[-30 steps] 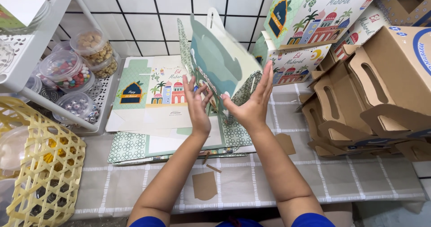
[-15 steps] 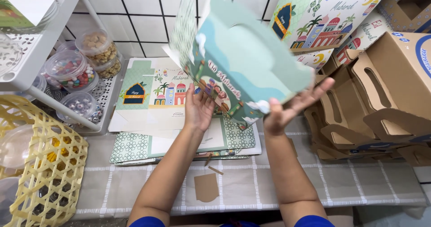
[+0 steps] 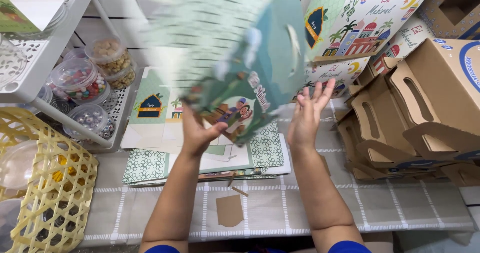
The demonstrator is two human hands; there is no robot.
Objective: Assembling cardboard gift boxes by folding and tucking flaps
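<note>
The printed card box (image 3: 235,63) was up in the air at 12 o'clock from the hands, blurred and tilted, its green and teal panels spread wide above the bench (image 3: 350,208). The left hand (image 3: 200,133) had closed on its lower corner, thumb over the printed face and fingers behind. The right hand (image 3: 307,113) was wide open, fingers spread and pointing up, just beside the box's right edge; whether it touched the card could not be told.

The box looked light and thin: one pinch at a corner carried it. It was likely stiff along the panels but floppy at the folds, so a corner grip would let it swing. The printed surface seemed smooth and possibly slick. A steadier hold would probably be flat palms on two opposite panels, or fingers along a folded edge rather than a loose flap, which could crease.

Below the hands lay a stack of flat printed sheets (image 3: 200,153). At 3 o'clock stood brown cartons (image 3: 425,98); at 9 o'clock, a yellow basket (image 3: 55,183) and jars (image 3: 80,78) of sweets. A small cardboard cut-out (image 3: 229,210) lay at 6 o'clock.
</note>
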